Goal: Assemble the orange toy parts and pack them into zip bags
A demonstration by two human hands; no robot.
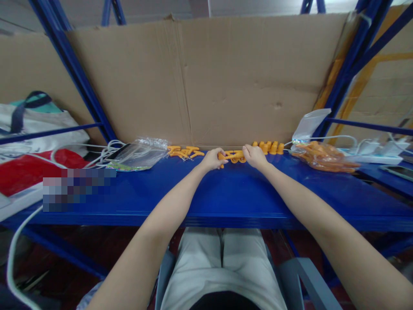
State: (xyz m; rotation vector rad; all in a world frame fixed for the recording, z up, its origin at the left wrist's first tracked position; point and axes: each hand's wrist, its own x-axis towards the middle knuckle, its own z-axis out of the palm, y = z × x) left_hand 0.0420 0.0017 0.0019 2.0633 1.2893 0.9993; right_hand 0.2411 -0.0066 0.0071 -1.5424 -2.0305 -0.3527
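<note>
Near the back of the blue table, my left hand (211, 160) is closed around a small orange plastic piece (221, 156). My right hand (256, 156) has its fingers curled at the right end of a row of orange plastic parts with round loops (238, 156); its grip is partly hidden. To the left lie several orange branched pieces (184, 152) with small metal-looking chain bits. Just behind and right of my right hand stand several orange cup-shaped pieces (273, 148) in rows. What exact kind these parts are is too small to tell.
A clear plastic bag (142, 154) lies left on the blue table (155, 189); a bag of orange parts (322, 156) lies right. A power strip (374, 158), a phone (398, 172) and white cables (109, 150) sit toward the sides. Cardboard (226, 82) walls off the back.
</note>
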